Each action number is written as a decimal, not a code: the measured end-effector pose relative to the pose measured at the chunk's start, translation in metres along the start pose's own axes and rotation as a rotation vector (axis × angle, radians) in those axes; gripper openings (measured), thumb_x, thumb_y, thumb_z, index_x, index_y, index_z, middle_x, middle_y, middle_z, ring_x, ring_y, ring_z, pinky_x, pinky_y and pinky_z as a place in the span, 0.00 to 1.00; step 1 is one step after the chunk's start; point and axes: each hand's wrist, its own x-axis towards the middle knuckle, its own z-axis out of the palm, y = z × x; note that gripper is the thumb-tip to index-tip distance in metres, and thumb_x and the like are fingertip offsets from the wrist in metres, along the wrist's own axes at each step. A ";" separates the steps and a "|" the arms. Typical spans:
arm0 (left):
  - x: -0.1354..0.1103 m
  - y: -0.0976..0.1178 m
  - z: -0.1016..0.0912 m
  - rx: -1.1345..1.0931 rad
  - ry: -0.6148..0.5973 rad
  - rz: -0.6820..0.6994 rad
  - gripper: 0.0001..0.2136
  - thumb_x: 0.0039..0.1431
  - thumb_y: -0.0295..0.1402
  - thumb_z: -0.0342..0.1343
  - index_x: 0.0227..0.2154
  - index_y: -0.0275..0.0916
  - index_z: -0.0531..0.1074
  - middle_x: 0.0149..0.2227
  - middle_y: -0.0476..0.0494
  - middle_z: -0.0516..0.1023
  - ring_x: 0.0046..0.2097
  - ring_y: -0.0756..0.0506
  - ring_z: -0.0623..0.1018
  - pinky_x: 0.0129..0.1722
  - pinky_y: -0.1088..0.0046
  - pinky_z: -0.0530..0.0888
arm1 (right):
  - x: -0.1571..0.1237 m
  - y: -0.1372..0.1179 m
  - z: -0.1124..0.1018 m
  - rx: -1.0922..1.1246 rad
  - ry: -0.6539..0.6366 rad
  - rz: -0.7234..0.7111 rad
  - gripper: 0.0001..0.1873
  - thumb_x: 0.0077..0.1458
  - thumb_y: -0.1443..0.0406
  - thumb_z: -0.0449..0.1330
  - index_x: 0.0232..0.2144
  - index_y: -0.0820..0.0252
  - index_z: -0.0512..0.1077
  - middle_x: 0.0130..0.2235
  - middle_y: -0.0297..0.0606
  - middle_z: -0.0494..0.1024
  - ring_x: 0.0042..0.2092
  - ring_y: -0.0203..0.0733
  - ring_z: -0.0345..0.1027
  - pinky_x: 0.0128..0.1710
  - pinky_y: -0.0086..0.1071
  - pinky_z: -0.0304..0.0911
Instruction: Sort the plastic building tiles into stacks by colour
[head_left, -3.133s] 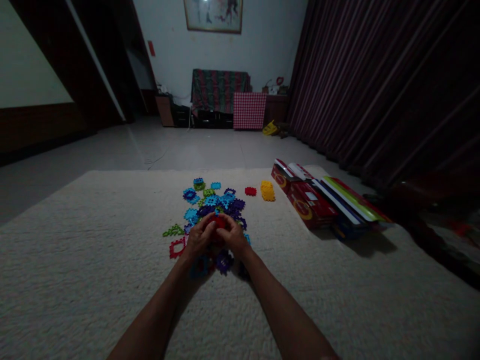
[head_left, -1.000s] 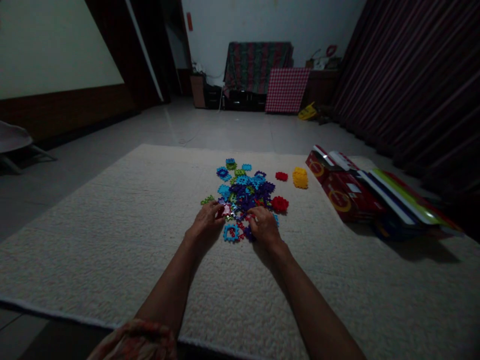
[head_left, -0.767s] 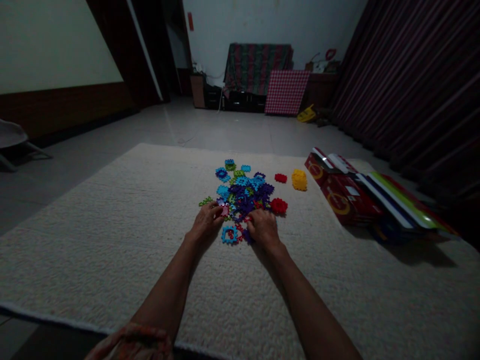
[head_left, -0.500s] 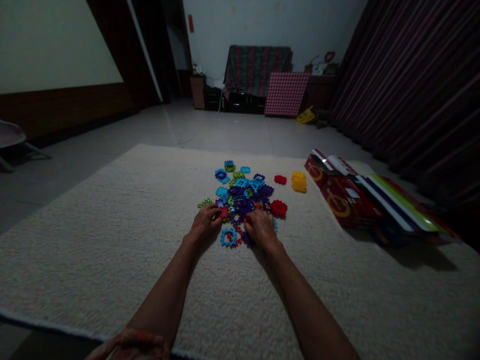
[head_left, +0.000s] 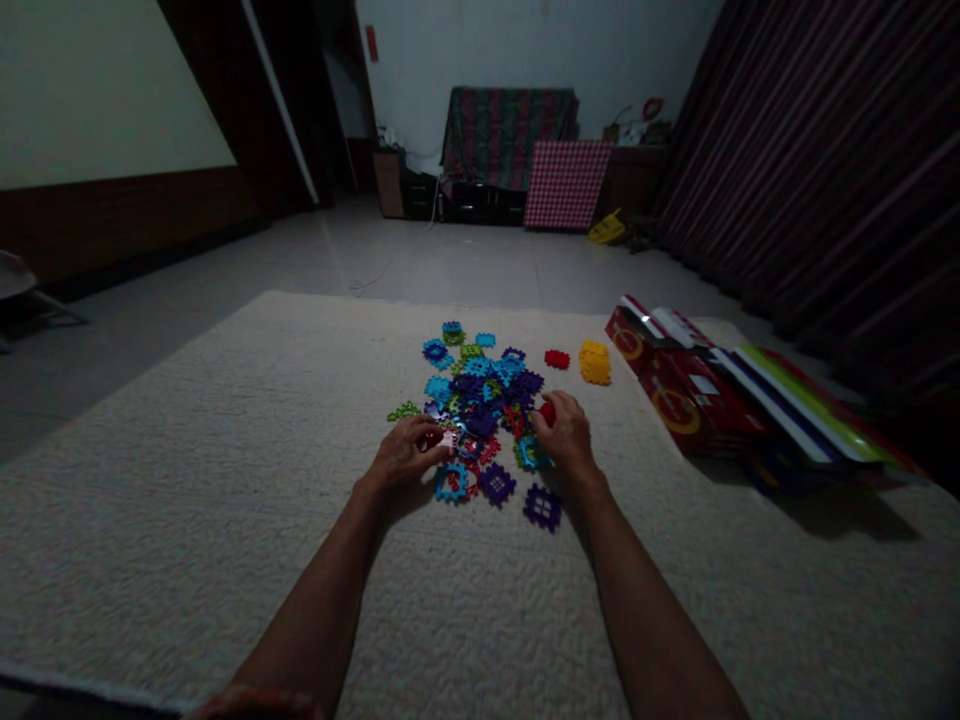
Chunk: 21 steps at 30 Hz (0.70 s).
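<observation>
A heap of toothed plastic building tiles (head_left: 480, 385) in purple, blue, green and red lies on the cream quilted mat (head_left: 225, 440). At the heap's near left edge, my left hand (head_left: 405, 455) is closed on a red tile (head_left: 444, 441), whose edge catches the light. To the heap's right, my right hand (head_left: 568, 440) has its fingers closed around a red stack of tiles (head_left: 548, 412), partly covered by them. Between my hands lie a blue frame tile (head_left: 451, 483) and a purple tile (head_left: 497, 484). Another purple tile (head_left: 542, 507) lies below my right hand.
A yellow stack of tiles (head_left: 595, 362) and a flat red tile (head_left: 556, 358) lie beyond my right hand. An opened red carton (head_left: 686, 400) with colourful flaps stands at the mat's right. A draped cabinet (head_left: 510, 140) is by the far wall.
My right hand has moved right from the heap to the red stack, uncovering purple and blue-green tiles. My left hand has shifted slightly toward me with the red tile. The view has turned slightly.
</observation>
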 end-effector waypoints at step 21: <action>0.008 -0.018 0.020 -0.054 0.018 -0.093 0.07 0.59 0.37 0.59 0.37 0.43 0.80 0.40 0.41 0.78 0.43 0.42 0.75 0.44 0.61 0.73 | -0.008 0.032 0.034 0.097 -0.005 -0.092 0.23 0.53 0.55 0.58 0.48 0.62 0.72 0.50 0.52 0.76 0.51 0.57 0.68 0.54 0.52 0.65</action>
